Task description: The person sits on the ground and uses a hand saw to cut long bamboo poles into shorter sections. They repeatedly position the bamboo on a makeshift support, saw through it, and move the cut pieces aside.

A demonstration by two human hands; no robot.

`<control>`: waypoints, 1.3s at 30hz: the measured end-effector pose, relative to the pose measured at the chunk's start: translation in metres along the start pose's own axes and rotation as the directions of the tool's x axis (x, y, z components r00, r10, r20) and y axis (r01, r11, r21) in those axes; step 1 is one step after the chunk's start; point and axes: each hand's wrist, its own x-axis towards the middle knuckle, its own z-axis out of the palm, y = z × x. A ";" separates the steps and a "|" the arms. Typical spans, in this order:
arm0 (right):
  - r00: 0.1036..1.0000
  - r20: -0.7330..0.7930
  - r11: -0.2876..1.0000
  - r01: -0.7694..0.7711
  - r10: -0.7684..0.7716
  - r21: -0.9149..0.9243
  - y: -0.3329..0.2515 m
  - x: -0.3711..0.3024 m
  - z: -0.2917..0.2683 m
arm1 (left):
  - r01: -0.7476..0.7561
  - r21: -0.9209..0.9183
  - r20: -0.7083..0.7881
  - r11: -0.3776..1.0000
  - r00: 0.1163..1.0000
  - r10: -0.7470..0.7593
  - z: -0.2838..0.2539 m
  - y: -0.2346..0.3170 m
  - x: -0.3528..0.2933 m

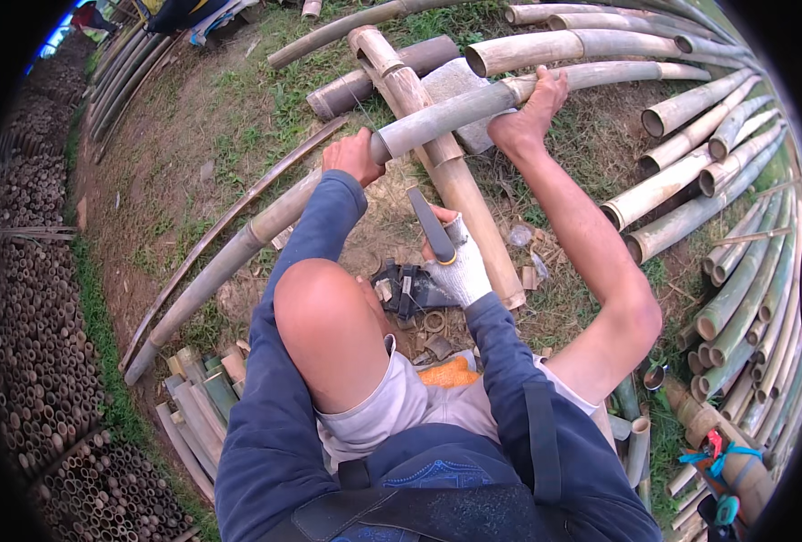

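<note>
Bamboo pole (455,108) lies across thicker bamboo rest (446,172), raised for cutting; bare foot (529,110) pins it. Left hand (351,155) wraps cut end, steadying. Gloved right hand (455,262) grips knife (430,226), blade up, ready.

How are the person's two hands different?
The left hand is bare and grips the cut end of a grey bamboo pole; the right hand wears a white glove and holds a dark-handled knife. The left hand is farther out, the right hand nearer the knee. Both come out of blue sleeves.
</note>
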 end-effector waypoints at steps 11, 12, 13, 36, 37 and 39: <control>0.889 0.074 0.892 -0.452 0.453 -0.021 -0.077 -0.161 -0.089 | 0.032 -0.054 -0.006 0.998 0.999 -0.032 0.012 -0.028 -0.003; 0.813 0.130 0.800 -0.582 0.567 0.145 -0.081 -0.175 -0.094 | 0.030 -0.045 0.016 0.999 0.999 -0.030 0.014 -0.030 -0.008; 0.772 0.133 0.754 -0.635 0.621 0.167 -0.081 -0.185 -0.088 | 0.011 -0.029 0.032 1.000 0.999 -0.010 0.014 -0.032 -0.015; 0.633 0.003 0.391 0.481 -0.774 -0.785 -0.009 0.177 -0.028 | -0.121 -0.542 -0.102 0.832 0.992 0.078 -0.025 -0.013 -0.137; 0.488 0.001 0.241 0.433 -0.873 -0.869 -0.008 0.186 -0.035 | -0.176 -0.490 -0.269 0.854 0.962 0.044 -0.028 -0.020 -0.146; 0.471 0.020 0.199 0.410 -0.882 -0.890 -0.005 0.183 -0.048 | -0.284 -0.440 -0.757 0.852 0.628 -0.182 -0.032 -0.046 -0.175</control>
